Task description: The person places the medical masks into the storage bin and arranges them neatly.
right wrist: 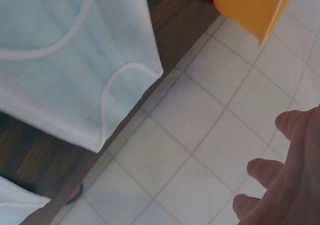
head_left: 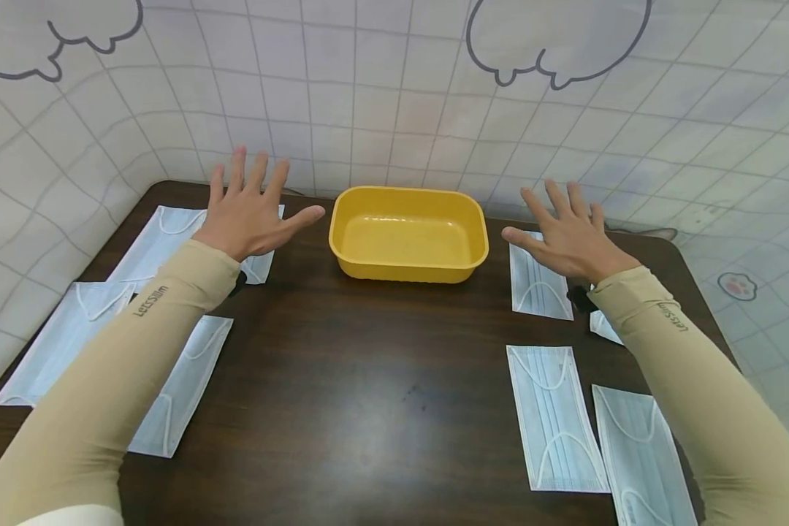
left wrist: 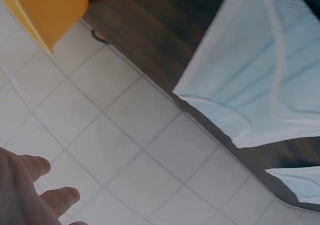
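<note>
Both hands hover with fingers spread and nothing in them. My left hand [head_left: 246, 215] is over the far left of the table, above light blue face masks [head_left: 55, 340] with white ear loops. On the other side, my right hand [head_left: 568, 237] hangs over more masks [head_left: 552, 416], one of them partly covered by the hand and wrist. Between the hands, at the back of the table, stands a yellow plastic tub [head_left: 408, 245] with nothing in it. In the left wrist view a mask [left wrist: 250, 70] lies near the table edge; the right wrist view shows another mask [right wrist: 75, 50].
The dark brown wooden table [head_left: 368, 394] meets a white wall covering [head_left: 394, 95] with a grid pattern and cloud outlines. A dark cable [head_left: 657, 233] lies behind the back right edge. Several masks lie along both sides of the table.
</note>
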The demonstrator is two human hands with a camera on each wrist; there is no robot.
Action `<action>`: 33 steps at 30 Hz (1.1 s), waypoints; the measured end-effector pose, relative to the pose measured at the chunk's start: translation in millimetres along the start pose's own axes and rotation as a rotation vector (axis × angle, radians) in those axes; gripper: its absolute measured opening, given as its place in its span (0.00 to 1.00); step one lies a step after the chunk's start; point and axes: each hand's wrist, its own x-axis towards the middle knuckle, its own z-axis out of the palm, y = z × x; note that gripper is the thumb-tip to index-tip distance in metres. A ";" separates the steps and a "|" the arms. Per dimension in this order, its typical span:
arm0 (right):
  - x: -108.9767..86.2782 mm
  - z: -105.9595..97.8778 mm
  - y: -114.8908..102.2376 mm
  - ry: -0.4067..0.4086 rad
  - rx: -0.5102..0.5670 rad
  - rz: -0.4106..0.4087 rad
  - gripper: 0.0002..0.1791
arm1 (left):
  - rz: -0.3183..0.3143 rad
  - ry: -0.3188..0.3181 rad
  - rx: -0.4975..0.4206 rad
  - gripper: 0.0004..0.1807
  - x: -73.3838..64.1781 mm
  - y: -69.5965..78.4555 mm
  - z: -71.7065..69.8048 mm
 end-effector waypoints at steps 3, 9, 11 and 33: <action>10.0 -0.1 -7.4 -0.004 0.015 -0.003 0.56 | 0.018 -0.001 0.004 0.60 5.2 7.9 -2.4; 24.2 5.0 -22.0 -0.014 0.032 0.000 0.57 | 0.078 0.007 -0.017 0.57 16.1 23.5 3.1; 28.8 7.2 -28.6 -0.019 0.042 -0.008 0.56 | 0.086 0.003 -0.031 0.57 19.2 27.3 6.4; 56.8 28.1 -63.3 -0.058 0.063 -0.032 0.60 | 0.048 -0.050 -0.098 0.54 37.7 64.7 38.8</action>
